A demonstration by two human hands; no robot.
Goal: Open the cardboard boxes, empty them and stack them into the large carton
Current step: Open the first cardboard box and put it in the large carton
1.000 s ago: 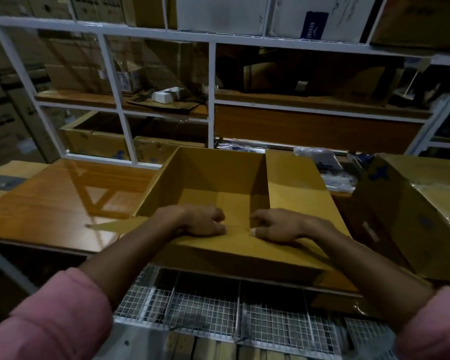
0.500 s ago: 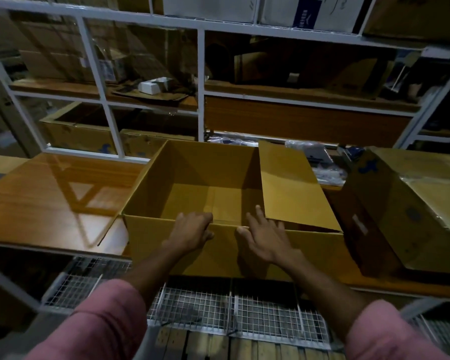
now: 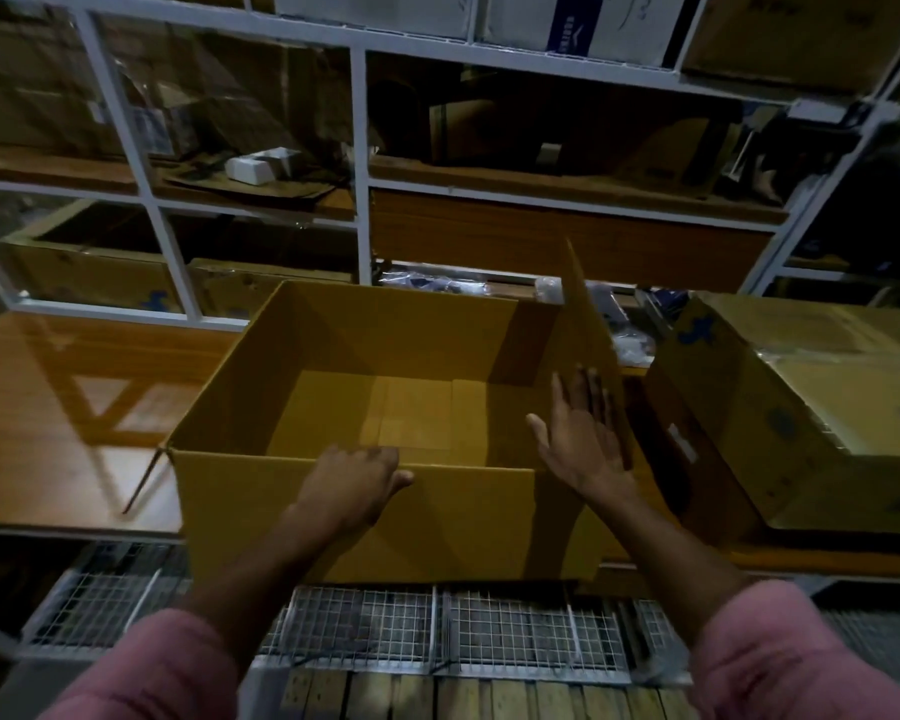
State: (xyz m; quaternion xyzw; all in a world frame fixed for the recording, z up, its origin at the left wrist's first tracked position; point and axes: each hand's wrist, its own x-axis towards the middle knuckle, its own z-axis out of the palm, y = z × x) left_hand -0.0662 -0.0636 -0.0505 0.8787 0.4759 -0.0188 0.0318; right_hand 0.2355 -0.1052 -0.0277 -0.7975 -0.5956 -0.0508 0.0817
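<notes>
A large brown carton [image 3: 292,511] stands open and empty on the wooden table, its front hanging over the table's near edge. My left hand [image 3: 352,480] grips the middle of the carton's near wall at the rim, fingers curled over it. My right hand [image 3: 583,439] is spread flat, palm against the inner face of the right side flap [image 3: 585,314], which stands almost upright. A second cardboard box [image 3: 801,418], closed with clear tape on top, lies tilted just right of the carton.
The wooden table [image 3: 48,407] stretches left of the carton. A white metal rack [image 3: 359,163] behind holds more cartons and a small white box [image 3: 253,166]. Plastic-wrapped items [image 3: 437,283] lie behind the carton. Wire mesh shelving [image 3: 365,626] runs below the table edge.
The near flap I was pressing has folded down outside. My left hand moved onto the near rim. My right hand lifted the right flap from lying over the box to nearly upright.
</notes>
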